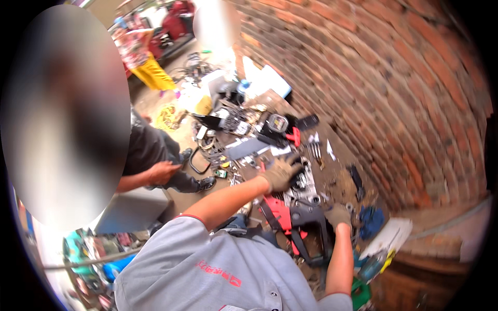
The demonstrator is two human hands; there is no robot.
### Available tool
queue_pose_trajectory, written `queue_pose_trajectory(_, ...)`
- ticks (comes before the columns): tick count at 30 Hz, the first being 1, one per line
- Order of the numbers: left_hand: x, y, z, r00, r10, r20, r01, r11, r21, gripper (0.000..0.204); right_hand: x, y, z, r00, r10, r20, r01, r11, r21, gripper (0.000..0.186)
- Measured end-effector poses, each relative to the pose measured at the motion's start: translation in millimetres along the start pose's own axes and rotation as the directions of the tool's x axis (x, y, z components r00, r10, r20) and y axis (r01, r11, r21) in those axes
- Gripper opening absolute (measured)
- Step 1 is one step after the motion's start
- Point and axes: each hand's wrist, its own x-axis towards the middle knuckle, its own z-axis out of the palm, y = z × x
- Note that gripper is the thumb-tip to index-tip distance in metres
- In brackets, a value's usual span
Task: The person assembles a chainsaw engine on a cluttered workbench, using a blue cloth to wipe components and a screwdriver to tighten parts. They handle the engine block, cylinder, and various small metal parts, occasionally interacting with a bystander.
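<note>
Red-and-black machine body [303, 217] lies on the work surface [338, 176] before the wearer [207, 264], apparently for easy reach. Remotely, I locate the gloved left hand [282, 173] beyond it, near small metal parts [308, 192]; the gloved right hand [339, 216] is beside it. I cannot tell how far either hand's fingers open or what they grip.

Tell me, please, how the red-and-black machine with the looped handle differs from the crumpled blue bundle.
The red-and-black machine looks rigid; the crumpled blue bundle looks soft. The machine looks larger, the bundle smaller. The machine lies left of the brown-gloved right hand, the bundle right of it. Both are near that hand.
</note>
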Motion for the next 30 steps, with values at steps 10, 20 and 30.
queue_pose_trajectory(10, 0, 0, 4, 1.000, -0.007, -0.011, 0.006, 0.997, -0.079, 0.054, 72, -35, -48, 0.950, -0.277, -0.147, 0.307, 0.725, 0.617, 0.030)
queue_pose_trajectory(20, -3, -2, 11, 0.995, 0.008, -0.100, -0.011, 1.000, -0.030, 0.050, 41, -90, -57, 0.944, -0.329, -0.032, 0.296, 0.797, 0.527, 0.032)
queue_pose_trajectory(30, -3, 1, 7, 0.993, 0.026, -0.118, -0.030, 0.999, -0.032, 0.045, 54, -78, -35, 0.940, -0.341, -0.002, 0.290, 0.795, 0.532, 0.032)
